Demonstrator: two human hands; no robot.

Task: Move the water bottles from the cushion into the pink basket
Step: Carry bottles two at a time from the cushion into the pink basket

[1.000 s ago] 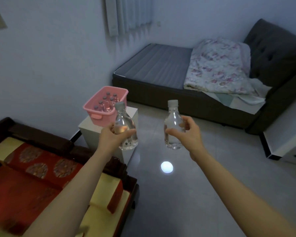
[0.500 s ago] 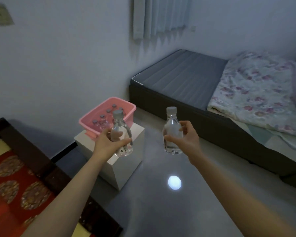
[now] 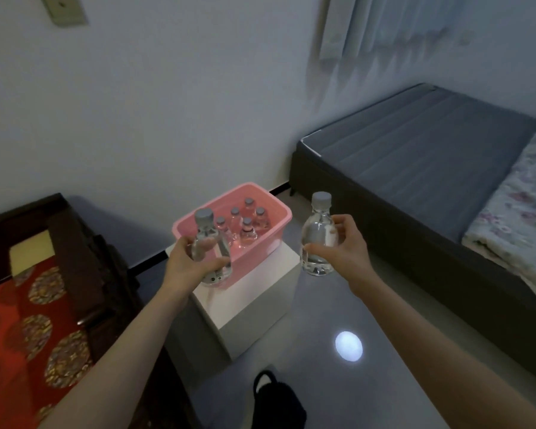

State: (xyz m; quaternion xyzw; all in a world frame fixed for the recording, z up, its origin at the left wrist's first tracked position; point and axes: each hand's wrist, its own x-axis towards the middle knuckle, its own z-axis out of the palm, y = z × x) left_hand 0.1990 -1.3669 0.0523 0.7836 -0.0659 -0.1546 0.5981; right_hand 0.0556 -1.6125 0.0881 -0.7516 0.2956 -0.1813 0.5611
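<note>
Now we hold two clear plastic water bottles, one in each bare hand, both upright and well apart. Our left hand [image 3: 188, 263] is wrapped round the left bottle [image 3: 210, 247], a smooth, rounded body narrowing to a grey screw cap; it hangs at the near left corner of the pink basket [image 3: 273, 235]. Our right hand [image 3: 341, 246] is clamped on the right bottle [image 3: 317, 235], thumb and fingers round its belly, to the right of the basket and above the glossy grey floor [image 3: 322, 397].

Inside the basket, a smooth pink plastic tub with rounded corners and a rolled rim, five small bottles [image 3: 246, 226] stand upright, caps up. It sits on a plain white box-shaped stand [image 3: 254, 308].

At the near left lies the cushion [image 3: 22, 329], red fabric with round gold patterned medallions, on a dark wooden frame. On the right is a grey ribbed mattress [image 3: 415, 140] with a floral quilt [image 3: 520, 218] crumpled on it.

Small dark print shows near the base of the left bottle, and a thin printed strip on the right one; neither can be read.
</note>
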